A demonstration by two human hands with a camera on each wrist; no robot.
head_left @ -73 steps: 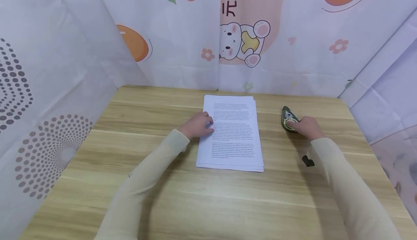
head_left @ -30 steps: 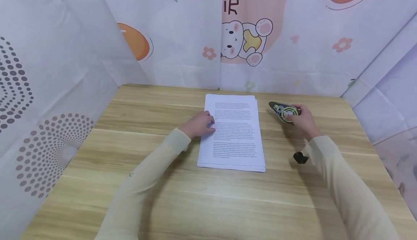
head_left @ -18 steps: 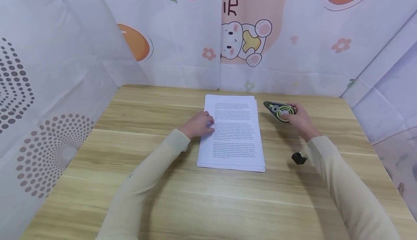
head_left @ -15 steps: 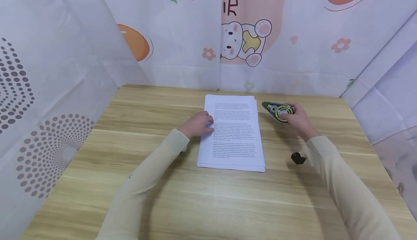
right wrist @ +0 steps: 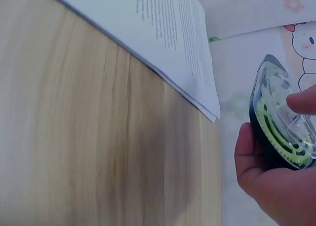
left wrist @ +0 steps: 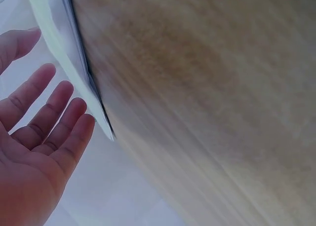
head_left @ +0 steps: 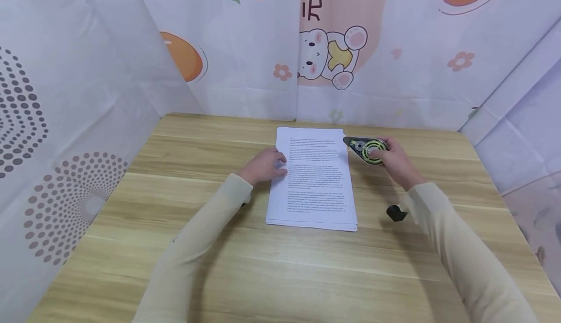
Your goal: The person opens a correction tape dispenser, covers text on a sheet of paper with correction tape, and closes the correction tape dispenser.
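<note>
A stack of printed paper sheets [head_left: 313,186] lies on the wooden table, its edges slightly uneven. At its left margin is my left hand [head_left: 264,165], fingers loosely bent over the paper's edge. In the left wrist view the palm and relaxed fingers of that left hand [left wrist: 42,137] hold nothing; whether they touch the sheets I cannot tell. My right hand [head_left: 398,163] grips a correction tape dispenser [head_left: 363,149] above the table, its narrow tip at the stack's upper right corner. The right wrist view shows the thumb on the clear casing of the correction tape dispenser [right wrist: 279,120], with green gears inside.
The wooden table [head_left: 280,269] stretches around the stack. A printed curtain [head_left: 236,60] hangs along its back edge, and more white fabric [head_left: 65,94] hangs at the left. A small black piece [head_left: 396,213] sits beneath the right sleeve at the wrist.
My right hand has lifted the correction tape dispenser off the table, turned its tip leftward and carried it left to the stack's corner. The left hand has stayed nearly still.
</note>
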